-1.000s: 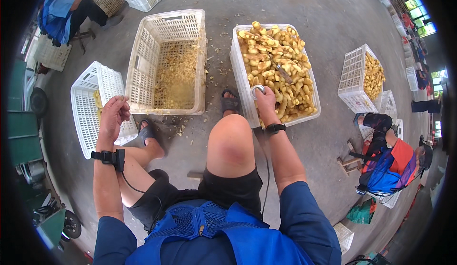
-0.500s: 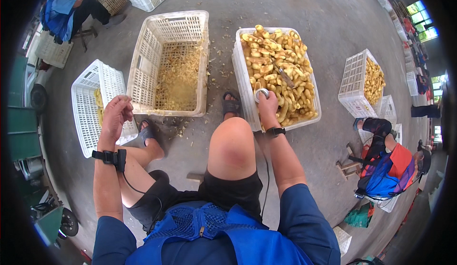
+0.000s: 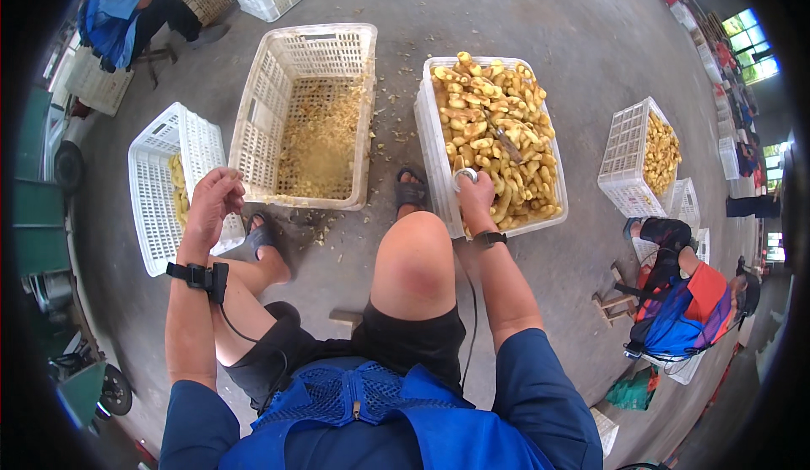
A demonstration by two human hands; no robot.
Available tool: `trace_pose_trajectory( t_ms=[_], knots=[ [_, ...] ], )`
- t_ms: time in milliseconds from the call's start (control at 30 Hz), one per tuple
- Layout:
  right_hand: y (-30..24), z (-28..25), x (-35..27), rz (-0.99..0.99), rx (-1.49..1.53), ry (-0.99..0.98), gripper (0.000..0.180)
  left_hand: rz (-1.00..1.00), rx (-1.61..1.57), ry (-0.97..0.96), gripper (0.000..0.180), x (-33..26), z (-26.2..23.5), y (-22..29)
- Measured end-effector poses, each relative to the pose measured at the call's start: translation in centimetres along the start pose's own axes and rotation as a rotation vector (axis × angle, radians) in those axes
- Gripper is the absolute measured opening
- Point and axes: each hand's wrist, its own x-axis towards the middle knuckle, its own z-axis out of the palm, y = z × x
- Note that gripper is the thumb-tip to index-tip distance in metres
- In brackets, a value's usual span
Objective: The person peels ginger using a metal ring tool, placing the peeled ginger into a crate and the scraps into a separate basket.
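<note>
My right hand [image 3: 477, 193] rests at the near left edge of a white crate [image 3: 494, 229] heaped with knobbly yellow-brown, ginger-like roots [image 3: 481, 120]. Its fingers close round a small, round white object [image 3: 463, 175] with a ring-like rim; its kind is unclear. On the heap lies a slim tool with a dark handle [image 3: 509, 144], looking like a knife. My left hand [image 3: 213, 204] hovers between two white crates, thumb and fingertips pinched together. Whatever is in that pinch is too small to make out. Behind it, the left crate [image 3: 152, 191] holds some yellow roots [image 3: 178, 185].
A large white crate [image 3: 253, 124] with yellow scraps [image 3: 325, 137] inside stands ahead. Another crate of roots [image 3: 624, 162] is at right, near a seated person [image 3: 688, 301]. A second person [image 3: 126, 14] sits at far left. Cables run from both my wristbands.
The view has shifted slightly, so the crates appear a little lower and further right. My left fingers have changed their bend slightly. My right hand keeps hold of the round white object.
</note>
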Motion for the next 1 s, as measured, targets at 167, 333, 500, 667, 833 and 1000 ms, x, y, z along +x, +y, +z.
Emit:
trace_pose_trajectory(
  t_ms=[167, 333, 500, 667, 833, 1000],
  knots=[
    [-0.5, -1.3, -0.3, 0.19, 0.407, -0.074, 0.015, -0.003, 0.019, -0.018, 0.02, 0.5, 0.2, -0.3],
    [-8.6, -4.5, -3.6, 0.198, 0.807, -0.303, 0.012, -0.008, 0.081, 0.002, 0.02, -0.5, 0.3, 0.2],
    [-20.3, -8.7, -6.6, 0.097, 0.897, -0.551, 0.012, -0.001, 0.133, -0.215, 0.024, -1.4, 5.3, 2.7],
    [-30.6, -8.6, -11.4, 0.017, 0.782, -0.78, 0.009, 0.178, -0.12, -0.499, 0.054, -2.1, 10.8, 6.1],
    [-36.7, -4.5, -16.9, -0.11, 0.718, -0.864, 0.014, 0.227, -0.524, -0.359, 0.04, -2.8, 12.2, 7.5],
    [-39.7, -0.5, -18.4, -0.246, 0.54, -0.873, 0.017, 0.278, -0.611, -0.2, 0.023, -2.6, 8.8, 8.3]
  ],
)
